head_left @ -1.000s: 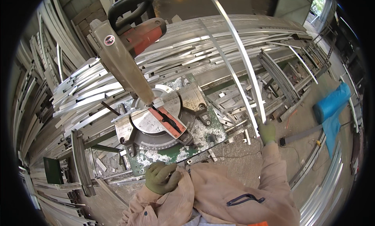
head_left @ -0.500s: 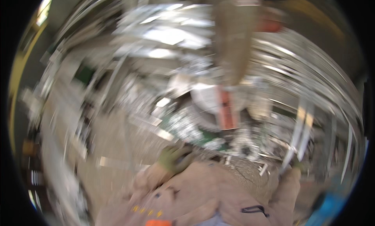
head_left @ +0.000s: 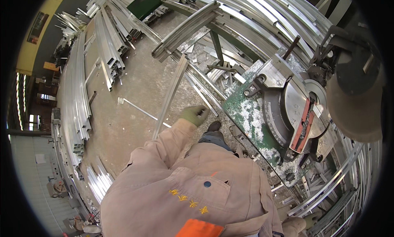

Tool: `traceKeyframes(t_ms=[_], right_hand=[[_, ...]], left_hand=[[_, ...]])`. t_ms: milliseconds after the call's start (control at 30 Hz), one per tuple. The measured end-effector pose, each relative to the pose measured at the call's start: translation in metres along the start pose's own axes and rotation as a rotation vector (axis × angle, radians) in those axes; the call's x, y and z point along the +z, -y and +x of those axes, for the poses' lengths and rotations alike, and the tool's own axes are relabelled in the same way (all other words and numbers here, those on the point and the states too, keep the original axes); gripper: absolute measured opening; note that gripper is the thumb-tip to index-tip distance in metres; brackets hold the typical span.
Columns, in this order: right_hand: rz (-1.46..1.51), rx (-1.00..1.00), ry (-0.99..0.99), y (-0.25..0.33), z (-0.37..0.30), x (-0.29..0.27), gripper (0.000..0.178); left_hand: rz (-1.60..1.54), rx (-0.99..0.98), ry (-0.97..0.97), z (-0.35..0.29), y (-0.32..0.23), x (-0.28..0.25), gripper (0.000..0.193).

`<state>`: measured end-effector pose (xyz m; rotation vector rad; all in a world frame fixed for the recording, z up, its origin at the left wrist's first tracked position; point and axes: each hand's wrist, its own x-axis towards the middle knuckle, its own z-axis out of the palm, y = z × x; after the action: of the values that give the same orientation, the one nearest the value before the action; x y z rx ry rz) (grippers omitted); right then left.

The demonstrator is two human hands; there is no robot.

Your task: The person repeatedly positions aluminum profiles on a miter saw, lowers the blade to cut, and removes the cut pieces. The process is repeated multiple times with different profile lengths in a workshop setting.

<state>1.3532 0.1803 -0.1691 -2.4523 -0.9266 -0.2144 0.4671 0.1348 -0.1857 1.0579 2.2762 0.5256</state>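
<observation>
My left hand [head_left: 196, 115], in an olive-green glove with dark fingertips, hangs above the floor left of the saw bench. Its fingers are loosely curled, and I see nothing in them. A long aluminium profile [head_left: 171, 91] slants up past my left sleeve. On the green bench [head_left: 234, 103], covered in metal chips, stands a mitre saw [head_left: 283, 110] with a red slotted insert [head_left: 303, 124]. My right hand [head_left: 314, 219], also gloved, is low at the right, beside long aluminium strips [head_left: 334, 179]. Its fingers are mostly hidden, so I cannot tell whether it grips them.
Stacks of aluminium profiles lie on the floor at left [head_left: 76, 105] and far left [head_left: 108, 48]. Profiles fill the far rack [head_left: 262, 11]. A thin strip [head_left: 143, 111] and offcuts [head_left: 197, 56] lie about. The saw's large guard [head_left: 353, 101] overhangs the bench's right side.
My view has turned sharply, putting the saw farther right and showing more floor at left. The earlier frame is blurred. My left hand is now farther out from my body.
</observation>
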Motion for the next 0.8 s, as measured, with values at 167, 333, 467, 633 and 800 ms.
traceKeyframes(t_ms=[167,333,467,633,800], right_hand=[[0.057,-0.076,-0.095,0.076,-0.101,-0.062,0.077],[0.096,0.027,0.144,0.126,-0.205,-0.088,0.077],[0.137,0.081,0.357,0.160,-0.269,-0.070,0.077],[0.362,-0.068,0.328,0.199,-0.308,-0.034,0.067],[0.315,-0.202,0.494,0.252,-0.338,-0.044,0.060]], left_hand=[[-0.181,-0.296,-0.245,0.105,0.154,-0.036,0.059],[-0.124,-0.303,-0.345,0.198,0.314,-0.051,0.081],[-0.273,-0.342,-0.013,0.236,0.340,-0.048,0.092],[-0.345,-0.290,0.050,0.251,0.384,-0.033,0.083],[-0.667,-0.113,0.009,0.240,0.406,-0.054,0.070]])
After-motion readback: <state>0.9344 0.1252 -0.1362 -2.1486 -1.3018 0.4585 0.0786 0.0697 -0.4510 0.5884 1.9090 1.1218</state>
